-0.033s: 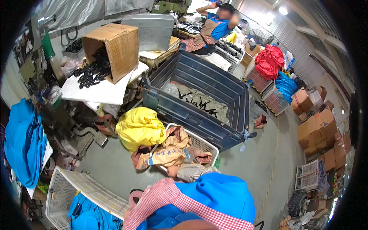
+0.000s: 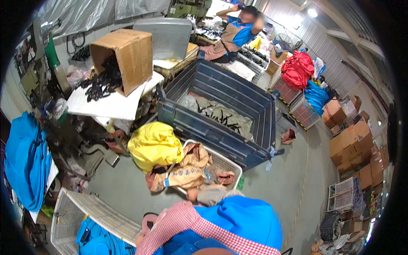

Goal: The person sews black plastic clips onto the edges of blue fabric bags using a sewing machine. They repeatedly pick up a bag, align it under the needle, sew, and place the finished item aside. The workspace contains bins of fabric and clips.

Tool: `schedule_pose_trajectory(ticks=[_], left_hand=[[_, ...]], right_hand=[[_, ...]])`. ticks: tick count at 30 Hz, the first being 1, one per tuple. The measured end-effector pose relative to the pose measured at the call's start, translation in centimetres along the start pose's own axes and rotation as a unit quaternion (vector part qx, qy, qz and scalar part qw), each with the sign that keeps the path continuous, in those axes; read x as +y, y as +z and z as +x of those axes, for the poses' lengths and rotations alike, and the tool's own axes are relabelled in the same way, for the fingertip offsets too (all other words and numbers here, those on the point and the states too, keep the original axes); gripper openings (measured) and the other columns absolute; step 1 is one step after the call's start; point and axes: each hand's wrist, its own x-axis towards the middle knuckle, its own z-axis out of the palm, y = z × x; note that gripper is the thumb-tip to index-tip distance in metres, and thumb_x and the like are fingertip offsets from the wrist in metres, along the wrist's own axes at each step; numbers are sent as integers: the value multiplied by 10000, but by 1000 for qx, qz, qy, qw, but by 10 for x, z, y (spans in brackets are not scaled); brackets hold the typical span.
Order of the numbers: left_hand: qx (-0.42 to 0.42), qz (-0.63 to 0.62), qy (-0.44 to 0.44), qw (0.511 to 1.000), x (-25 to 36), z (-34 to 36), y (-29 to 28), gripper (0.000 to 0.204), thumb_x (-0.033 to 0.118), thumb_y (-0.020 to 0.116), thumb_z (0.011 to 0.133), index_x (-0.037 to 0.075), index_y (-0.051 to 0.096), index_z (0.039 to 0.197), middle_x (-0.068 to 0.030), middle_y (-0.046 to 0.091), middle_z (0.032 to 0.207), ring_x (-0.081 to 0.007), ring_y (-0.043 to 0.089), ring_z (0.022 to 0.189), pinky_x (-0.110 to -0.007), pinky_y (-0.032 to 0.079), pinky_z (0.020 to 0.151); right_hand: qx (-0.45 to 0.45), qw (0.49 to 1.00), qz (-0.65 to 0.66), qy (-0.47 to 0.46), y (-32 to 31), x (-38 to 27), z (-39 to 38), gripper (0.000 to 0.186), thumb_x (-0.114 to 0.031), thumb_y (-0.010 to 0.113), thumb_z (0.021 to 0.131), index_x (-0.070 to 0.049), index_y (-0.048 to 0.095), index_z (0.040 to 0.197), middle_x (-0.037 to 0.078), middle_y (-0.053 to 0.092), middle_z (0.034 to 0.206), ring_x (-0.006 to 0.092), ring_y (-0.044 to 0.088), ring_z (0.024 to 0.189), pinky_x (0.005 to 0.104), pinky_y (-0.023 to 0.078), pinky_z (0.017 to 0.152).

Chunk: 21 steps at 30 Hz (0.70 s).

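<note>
My right hand (image 2: 192,195) reaches out of a grey checked sleeve (image 2: 214,195) to the near side of a white plastic basket (image 2: 231,163). It lies beside a tan paper sack (image 2: 187,176) with printing and a blue band; its fingers are not clear enough to read. Only a sliver of my left hand (image 2: 139,239) shows past a red-and-white checked sleeve (image 2: 168,221), close to the rim of a tipped white basket (image 2: 100,210). Blue fabric bags (image 2: 100,240) lie in that basket. A yellow cloth bundle (image 2: 155,144) rests against the first basket.
A large dark blue bin (image 2: 212,131) holding black pieces stands ahead. At left, a cardboard box (image 2: 136,63) spills black parts onto a white-covered table (image 2: 106,106); blue fabric (image 2: 25,161) hangs nearby. Another person (image 2: 238,34) is behind the bin. Cartons (image 2: 350,148) are piled at right.
The picture has shifted very slightly. Both hands stay at about the same places beside the two baskets, and nothing has visibly been taken or let go.
</note>
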Motion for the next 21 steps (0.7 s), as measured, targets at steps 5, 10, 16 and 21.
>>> schedule_pose_trajectory(ticks=[5, 10, 16, 21], left_hand=[[-27, 58, 5, 998, 0, 32, -33, 478, 423, 539, 736, 63, 601, 1045, -187, 626, 864, -353, 596, 818, -449, 463, 677], [-55, 127, 60, 989, -41, 70, -31, 455, 406, 502, 777, 40, 605, 1027, -226, 612, 866, -388, 588, 810, -475, 458, 687], [153, -20, 188, 970, -53, 82, -80, 232, 259, 498, 813, 57, 610, 831, -189, 609, 742, -358, 590, 660, -458, 457, 576], [139, 13, 142, 980, -64, 120, -150, 267, 322, 509, 774, 80, 611, 819, -171, 608, 751, -377, 578, 698, -477, 451, 606]], right_hand=[[-24, 986, 96, 133, 48, 22, -2, 187, -231, 561, 670, -116, 684, 749, 149, 647, 757, 310, 628, 694, 405, 494, 639], [23, 988, 45, 147, 43, 1, 32, 195, -203, 557, 669, -118, 688, 787, 124, 651, 741, 274, 626, 681, 389, 496, 625], [-113, 976, 140, -123, -37, -38, 49, 262, -269, 627, 697, -103, 669, 895, 96, 658, 759, 241, 614, 646, 359, 498, 624], [-79, 975, 205, 36, -75, -121, 129, 248, -219, 612, 754, -54, 654, 933, 90, 655, 747, 200, 610, 659, 336, 489, 622]])
